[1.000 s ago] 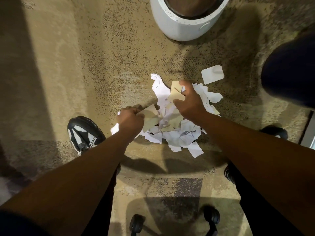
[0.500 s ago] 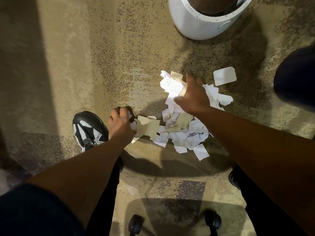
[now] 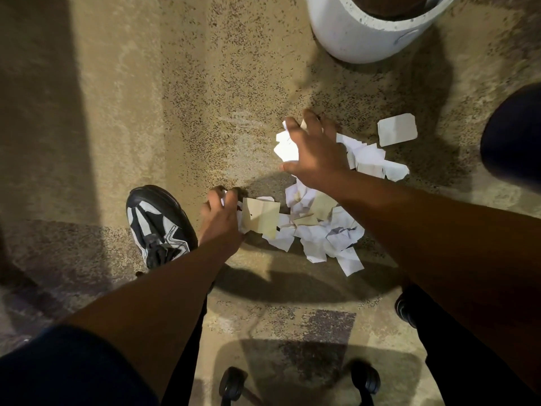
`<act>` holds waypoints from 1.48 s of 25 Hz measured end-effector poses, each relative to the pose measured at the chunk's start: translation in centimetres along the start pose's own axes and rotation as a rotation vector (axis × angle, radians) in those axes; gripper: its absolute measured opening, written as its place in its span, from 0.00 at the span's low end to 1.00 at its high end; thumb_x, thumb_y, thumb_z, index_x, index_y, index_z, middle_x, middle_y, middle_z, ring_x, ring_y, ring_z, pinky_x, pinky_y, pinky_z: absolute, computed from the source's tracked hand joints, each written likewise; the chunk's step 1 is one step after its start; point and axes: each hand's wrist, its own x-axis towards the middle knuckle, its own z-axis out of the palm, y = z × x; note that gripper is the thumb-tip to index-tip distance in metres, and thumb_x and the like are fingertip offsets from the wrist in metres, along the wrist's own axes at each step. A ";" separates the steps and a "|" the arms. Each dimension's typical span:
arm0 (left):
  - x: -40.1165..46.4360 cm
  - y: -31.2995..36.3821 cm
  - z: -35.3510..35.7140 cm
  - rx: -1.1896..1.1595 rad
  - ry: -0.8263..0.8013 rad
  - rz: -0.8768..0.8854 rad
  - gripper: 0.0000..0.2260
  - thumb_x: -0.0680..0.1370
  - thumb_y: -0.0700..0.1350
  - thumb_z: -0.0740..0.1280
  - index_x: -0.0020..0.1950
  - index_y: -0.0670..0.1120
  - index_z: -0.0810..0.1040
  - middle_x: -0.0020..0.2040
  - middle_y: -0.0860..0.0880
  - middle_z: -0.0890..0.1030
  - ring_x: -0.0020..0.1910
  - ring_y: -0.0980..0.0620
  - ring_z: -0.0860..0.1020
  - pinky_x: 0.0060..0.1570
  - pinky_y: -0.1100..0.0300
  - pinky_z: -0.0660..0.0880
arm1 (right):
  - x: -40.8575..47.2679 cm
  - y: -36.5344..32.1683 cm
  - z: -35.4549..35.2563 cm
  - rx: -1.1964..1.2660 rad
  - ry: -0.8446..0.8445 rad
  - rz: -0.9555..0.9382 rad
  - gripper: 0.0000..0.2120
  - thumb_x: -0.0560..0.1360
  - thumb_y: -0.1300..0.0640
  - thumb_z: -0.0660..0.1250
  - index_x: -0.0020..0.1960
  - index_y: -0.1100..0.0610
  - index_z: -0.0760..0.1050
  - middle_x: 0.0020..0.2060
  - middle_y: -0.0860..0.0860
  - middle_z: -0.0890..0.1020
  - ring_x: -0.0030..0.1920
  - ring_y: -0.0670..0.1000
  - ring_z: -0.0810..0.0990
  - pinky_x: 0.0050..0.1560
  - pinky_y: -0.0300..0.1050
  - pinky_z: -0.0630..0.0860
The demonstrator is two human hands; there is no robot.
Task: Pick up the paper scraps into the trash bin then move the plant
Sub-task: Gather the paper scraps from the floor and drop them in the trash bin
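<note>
Paper scraps [image 3: 319, 230] piled on carpet [image 3: 205, 112]. Right hand [image 3: 314, 153], fingers spread, rests on pile's far end. Left hand [image 3: 221, 218], fingers curled, grips scraps at pile's left edge. White pot [image 3: 360, 36] beyond pile.

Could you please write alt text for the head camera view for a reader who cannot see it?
Seen from above, a person's left hand and right hand reach into a pile of paper scraps on speckled carpet. A white planter stands beyond, a black-and-white shoe at left.
</note>
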 end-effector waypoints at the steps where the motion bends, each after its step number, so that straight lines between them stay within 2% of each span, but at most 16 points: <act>1: 0.1 0.1 0.0 -0.014 -0.017 -0.006 0.34 0.66 0.44 0.80 0.66 0.48 0.66 0.66 0.42 0.64 0.59 0.39 0.70 0.50 0.43 0.78 | 0.0 -0.1 0.0 -0.043 0.009 -0.014 0.36 0.72 0.50 0.74 0.76 0.47 0.61 0.79 0.54 0.56 0.77 0.63 0.54 0.61 0.65 0.73; 5: -0.1 -0.1 -0.2 -0.052 -0.068 0.095 0.21 0.71 0.43 0.75 0.61 0.46 0.73 0.61 0.46 0.68 0.55 0.43 0.71 0.52 0.47 0.76 | -0.3 -0.4 0.4 -0.125 0.052 -0.094 0.22 0.76 0.62 0.68 0.69 0.54 0.70 0.71 0.58 0.67 0.70 0.63 0.65 0.57 0.59 0.76; 9: 0.6 -0.1 -0.6 -0.168 -0.100 0.119 0.14 0.71 0.39 0.72 0.57 0.44 0.79 0.58 0.46 0.78 0.54 0.43 0.77 0.51 0.52 0.77 | -0.7 0.2 0.7 0.015 0.055 -0.167 0.12 0.75 0.68 0.62 0.57 0.62 0.75 0.58 0.61 0.76 0.59 0.64 0.73 0.52 0.57 0.74; 11: 1.0 0.1 -1.2 -0.251 -0.100 0.011 0.13 0.71 0.37 0.72 0.54 0.46 0.82 0.51 0.47 0.83 0.49 0.45 0.81 0.45 0.56 0.79 | -0.8 0.4 0.6 0.112 0.036 -0.180 0.07 0.74 0.67 0.63 0.52 0.63 0.75 0.50 0.61 0.78 0.52 0.63 0.75 0.46 0.54 0.73; 12: 1.3 0.4 -1.6 -0.301 -0.078 -0.053 0.12 0.72 0.36 0.71 0.54 0.46 0.82 0.48 0.49 0.83 0.45 0.47 0.81 0.39 0.61 0.78 | -0.9 0.6 0.4 0.144 0.019 -0.184 0.05 0.74 0.66 0.63 0.50 0.62 0.75 0.48 0.60 0.78 0.50 0.62 0.76 0.43 0.51 0.71; 14: 1.8 1.5 -3.0 -0.479 -0.039 -0.148 0.13 0.75 0.34 0.69 0.55 0.47 0.83 0.48 0.52 0.83 0.37 0.56 0.81 0.27 0.71 0.73 | -1.1 0.9 0.0 0.205 -0.005 -0.182 0.02 0.75 0.65 0.65 0.47 0.61 0.76 0.46 0.59 0.78 0.50 0.61 0.76 0.42 0.47 0.66; 16: 2.1 3.1 -5.4 -0.755 -0.022 -0.233 0.13 0.76 0.34 0.70 0.49 0.54 0.83 0.48 0.55 0.85 0.32 0.58 0.83 0.26 0.70 0.75 | -1.6 1.0 -0.4 0.306 0.042 -0.109 0.02 0.76 0.63 0.66 0.44 0.62 0.76 0.43 0.58 0.77 0.49 0.59 0.76 0.41 0.45 0.61; 18: 2.3 4.8 -7.8 -0.907 -0.034 -0.247 0.10 0.75 0.37 0.74 0.42 0.53 0.82 0.39 0.54 0.86 0.32 0.58 0.84 0.27 0.63 0.79 | -2.8 0.8 -0.8 0.406 0.102 0.048 0.05 0.76 0.60 0.67 0.42 0.60 0.74 0.39 0.53 0.75 0.42 0.54 0.74 0.38 0.43 0.59; 20: 2.1 6.8 -10.0 -1.019 -0.095 -0.211 0.06 0.76 0.39 0.74 0.44 0.49 0.82 0.37 0.53 0.87 0.34 0.57 0.84 0.30 0.61 0.79 | -4.4 0.5 -1.5 0.593 0.099 0.253 0.06 0.78 0.56 0.67 0.50 0.59 0.75 0.43 0.50 0.77 0.42 0.48 0.76 0.36 0.42 0.68; 21: 1.9 8.0 -11.2 -1.116 -0.138 -0.206 0.04 0.76 0.39 0.74 0.46 0.47 0.82 0.40 0.51 0.87 0.36 0.57 0.85 0.31 0.63 0.79 | -5.3 0.4 -2.0 0.727 0.077 0.358 0.07 0.79 0.55 0.66 0.53 0.58 0.75 0.45 0.50 0.78 0.46 0.49 0.78 0.40 0.42 0.75; 23: 1.1 10.6 -13.3 -1.323 -0.228 -0.197 0.04 0.75 0.37 0.74 0.46 0.44 0.82 0.44 0.47 0.88 0.40 0.54 0.86 0.33 0.64 0.80 | -7.6 0.1 -3.8 1.014 0.089 0.513 0.02 0.79 0.55 0.67 0.50 0.53 0.75 0.47 0.50 0.80 0.51 0.54 0.81 0.47 0.47 0.84; 25: -0.2 13.5 -15.1 -1.470 -0.328 -0.186 0.04 0.76 0.35 0.72 0.46 0.44 0.83 0.43 0.47 0.87 0.41 0.54 0.85 0.35 0.66 0.80 | -10.7 -0.1 -6.8 1.254 0.173 0.562 0.04 0.79 0.56 0.69 0.48 0.48 0.76 0.46 0.46 0.82 0.51 0.54 0.84 0.43 0.43 0.84; 28: -2.6 19.3 -17.7 -1.557 -0.447 -0.154 0.03 0.78 0.37 0.71 0.51 0.42 0.83 0.41 0.48 0.86 0.40 0.56 0.84 0.40 0.65 0.82 | -15.8 0.3 -12.1 1.574 0.314 0.529 0.08 0.81 0.57 0.68 0.58 0.48 0.80 0.51 0.46 0.87 0.51 0.49 0.87 0.47 0.44 0.84; 31: -5.4 26.2 -20.2 -1.564 -0.513 -0.087 0.03 0.78 0.39 0.71 0.51 0.43 0.82 0.42 0.47 0.86 0.40 0.54 0.84 0.39 0.62 0.82 | -20.5 1.8 -17.5 1.844 0.484 0.632 0.07 0.81 0.58 0.67 0.57 0.53 0.81 0.51 0.52 0.87 0.49 0.50 0.87 0.48 0.44 0.83; 33: -7.6 31.6 -20.8 -1.528 -0.584 -0.007 0.02 0.79 0.40 0.70 0.50 0.44 0.83 0.43 0.47 0.85 0.41 0.52 0.84 0.40 0.61 0.80 | -23.3 3.6 -20.8 2.025 0.650 0.679 0.07 0.81 0.59 0.66 0.57 0.55 0.81 0.52 0.54 0.87 0.51 0.52 0.87 0.49 0.46 0.83; 37: -11.1 40.7 -20.3 -1.523 -0.603 0.110 0.04 0.80 0.39 0.68 0.50 0.45 0.82 0.41 0.48 0.85 0.38 0.53 0.82 0.37 0.63 0.80 | -25.8 7.9 -25.2 2.209 0.927 0.614 0.10 0.83 0.58 0.63 0.60 0.53 0.80 0.54 0.53 0.87 0.52 0.52 0.87 0.47 0.43 0.82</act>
